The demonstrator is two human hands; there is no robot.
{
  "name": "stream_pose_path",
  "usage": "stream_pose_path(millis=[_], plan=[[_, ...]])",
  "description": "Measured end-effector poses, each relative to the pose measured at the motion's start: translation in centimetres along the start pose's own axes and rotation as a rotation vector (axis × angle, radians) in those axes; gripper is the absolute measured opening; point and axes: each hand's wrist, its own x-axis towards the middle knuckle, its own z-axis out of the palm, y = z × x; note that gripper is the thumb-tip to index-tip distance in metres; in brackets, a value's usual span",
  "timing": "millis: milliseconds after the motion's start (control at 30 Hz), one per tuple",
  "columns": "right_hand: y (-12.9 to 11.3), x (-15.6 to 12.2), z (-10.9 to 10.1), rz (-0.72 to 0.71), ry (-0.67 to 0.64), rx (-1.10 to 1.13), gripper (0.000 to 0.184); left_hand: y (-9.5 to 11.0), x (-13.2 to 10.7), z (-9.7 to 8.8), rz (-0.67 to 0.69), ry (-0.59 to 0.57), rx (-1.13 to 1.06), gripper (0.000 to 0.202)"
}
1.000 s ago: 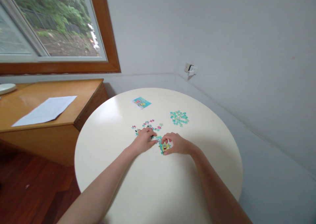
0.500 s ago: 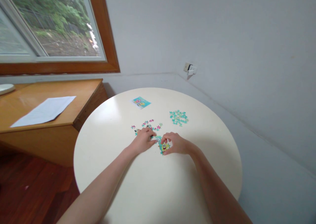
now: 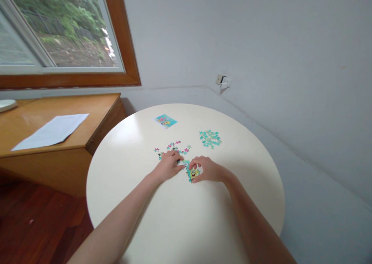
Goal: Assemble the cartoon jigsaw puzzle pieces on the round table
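A small joined cluster of puzzle pieces (image 3: 192, 173), teal with a yellow figure, lies on the round cream table (image 3: 145, 140). My right hand (image 3: 208, 168) curls around its right side, fingertips pinched on its edge. My left hand (image 3: 168, 165) lies flat just left of it, fingers stretched toward the cluster and over loose pink and teal pieces (image 3: 174, 147). A heap of teal pieces (image 3: 210, 138) sits farther back to the right.
A small picture card (image 3: 164, 121) lies at the table's far side. A wooden desk (image 3: 95, 105) with a sheet of paper (image 3: 50, 130) stands to the left under a window. Grey walls meet behind the table, with a wall socket (image 3: 223, 81).
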Motion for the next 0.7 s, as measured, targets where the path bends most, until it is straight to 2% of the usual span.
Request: stream_pose_path(millis=[533,700], plan=[[-0.23,-0.09,-0.08,0.004,0.009,-0.017,0.035,0.1,0.06,-0.02,-0.005,0.0,0.003,0.021],[-0.02,0.2,0.21,0.015,0.042,0.035,0.024,0.08,0.02,-0.06,0.005,-0.003,0.007,0.02]])
